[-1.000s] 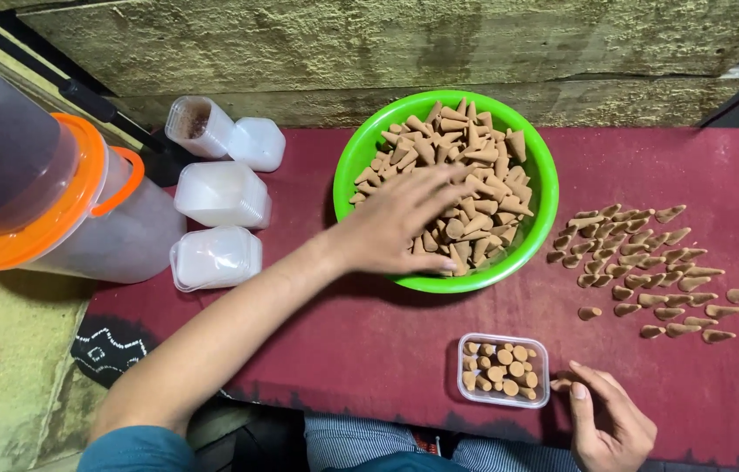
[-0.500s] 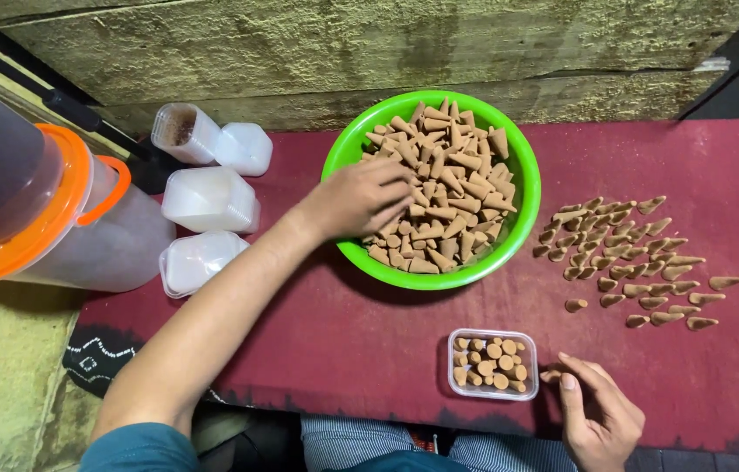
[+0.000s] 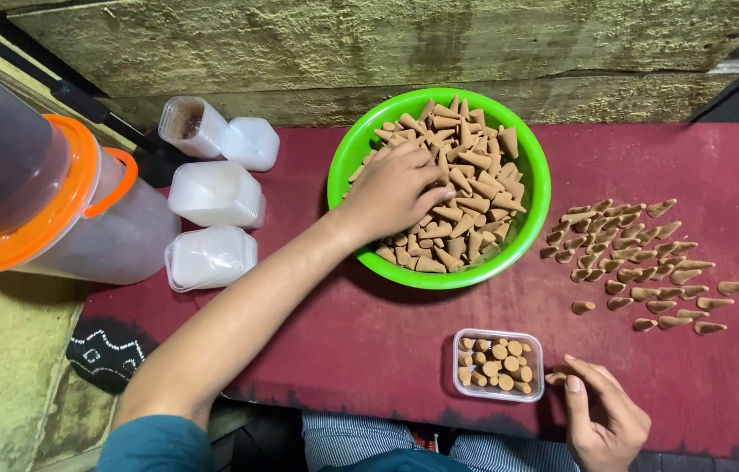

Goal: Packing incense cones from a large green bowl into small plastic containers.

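Observation:
A bright green bowl (image 3: 522, 157) heaped with tan incense cones (image 3: 474, 175) stands at the back middle of the red mat. My left hand (image 3: 391, 192) reaches into the bowl, its fingers curled down among the cones. A small clear box (image 3: 498, 364) packed with upright cones sits near the front edge. My right hand (image 3: 601, 415) rests just right of that box, thumb and fingertips pinching one cone (image 3: 555, 378) at the box's side. Several loose cones (image 3: 641, 262) lie spread on the mat to the right.
Empty clear boxes (image 3: 216, 192) are stacked at the left of the red mat (image 3: 369, 332). A large clear jar with an orange rim (image 3: 33, 201) lies at the far left. A rough stone wall (image 3: 369, 44) runs behind.
My left hand has sunk deeper into the bowl's cones, fingers curling in. The right hand stays beside the small box. The view has shifted slightly.

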